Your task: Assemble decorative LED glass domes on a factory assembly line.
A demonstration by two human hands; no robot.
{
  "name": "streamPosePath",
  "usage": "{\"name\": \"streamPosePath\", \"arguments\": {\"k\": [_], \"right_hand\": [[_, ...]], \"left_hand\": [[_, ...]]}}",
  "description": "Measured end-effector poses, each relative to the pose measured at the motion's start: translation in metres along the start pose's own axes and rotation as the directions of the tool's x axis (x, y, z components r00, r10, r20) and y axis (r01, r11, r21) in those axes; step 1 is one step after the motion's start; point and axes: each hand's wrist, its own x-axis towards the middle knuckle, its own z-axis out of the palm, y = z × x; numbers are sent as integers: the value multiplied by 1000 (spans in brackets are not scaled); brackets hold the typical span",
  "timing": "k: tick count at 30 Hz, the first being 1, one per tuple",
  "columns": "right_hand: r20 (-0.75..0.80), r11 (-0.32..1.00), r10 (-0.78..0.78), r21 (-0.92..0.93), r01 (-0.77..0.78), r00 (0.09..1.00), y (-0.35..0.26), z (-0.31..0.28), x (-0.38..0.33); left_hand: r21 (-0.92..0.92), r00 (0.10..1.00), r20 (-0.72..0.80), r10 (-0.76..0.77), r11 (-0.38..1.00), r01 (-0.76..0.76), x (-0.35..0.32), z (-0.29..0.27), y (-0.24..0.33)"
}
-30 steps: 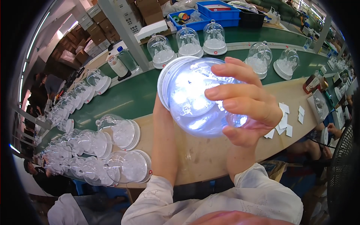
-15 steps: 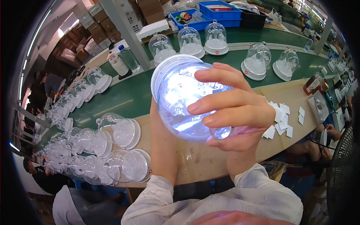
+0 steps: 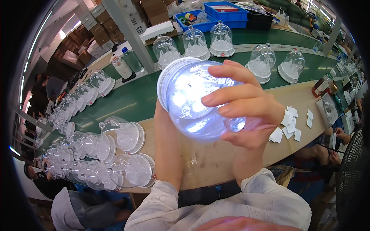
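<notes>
A lit clear dome on a round white base is held up, tilted, in front of me. Bright white light glows inside it, over clear shapes that I cannot make out well. My right hand grips it from the right, fingers bent over its side and thumb below, around the round clear knob. My left forearm rises behind the base; the left hand and its fingers are hidden there. Several unlit domes of the same kind lie on their sides to the left.
Upright domes stand along the green belt beyond the brown worktop. Small white cards lie on the right. Blue bins and bottles are at the back; a black fan stands at right.
The lit dome has shifted slightly right and turned a little. My right fingers have moved on its side. Two domes on the belt at right have moved slightly left.
</notes>
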Motion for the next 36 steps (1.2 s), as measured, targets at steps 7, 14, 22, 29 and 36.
{"name": "streamPosePath", "arguments": {"k": [7,14,22,29,36], "right_hand": [[-412,995,95,66,-75,906,9,10,-11],[-681,925,379,279,-257,626,26,-7,-25],[-633,744,649,643,-180,422,34,-17,-31],[-585,699,686,696,-167,432,34,-21,-30],[-561,649,718,754,-103,412,36,-21,-30]], "left_hand": [[315,985,130,111,938,-147,14,-64,-3],[422,953,224,205,860,-285,-6,-28,-2],[467,935,252,249,815,-343,-14,-5,-2],[513,932,271,239,784,-350,-30,-4,6],[437,925,320,206,834,-337,-27,-13,15]]}}
